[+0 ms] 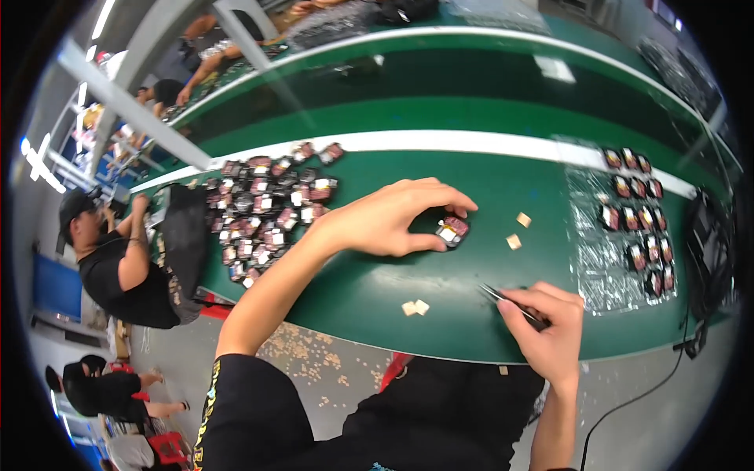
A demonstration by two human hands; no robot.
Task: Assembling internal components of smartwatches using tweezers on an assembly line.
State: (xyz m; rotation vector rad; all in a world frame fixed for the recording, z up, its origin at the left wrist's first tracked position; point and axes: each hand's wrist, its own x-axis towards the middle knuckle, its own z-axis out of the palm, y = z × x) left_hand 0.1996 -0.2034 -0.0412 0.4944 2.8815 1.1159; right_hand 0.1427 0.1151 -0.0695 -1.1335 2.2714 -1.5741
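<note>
My left hand [397, 220] curls around a small black plastic part [452, 230] with a dark red and white face, which rests on the green tabletop [377, 275]. Thumb and fingertips sit at its edges. Near the front edge of the table, my right hand [546, 326] is closed on dark tweezers [490, 291], whose tips point up and left toward that part without touching it. Two small beige squares [518, 231] lie to the right of the part. Another pair of beige squares [415, 308] lies nearer to me.
A heap of similar black parts [263, 204] covers the table's left side. At right, a clear plastic tray [589, 259] holds several in rows. Beyond it sit a black bag [707, 235] and a cable. One co-worker [118, 259] works at left; beige scraps [306, 353] litter the floor.
</note>
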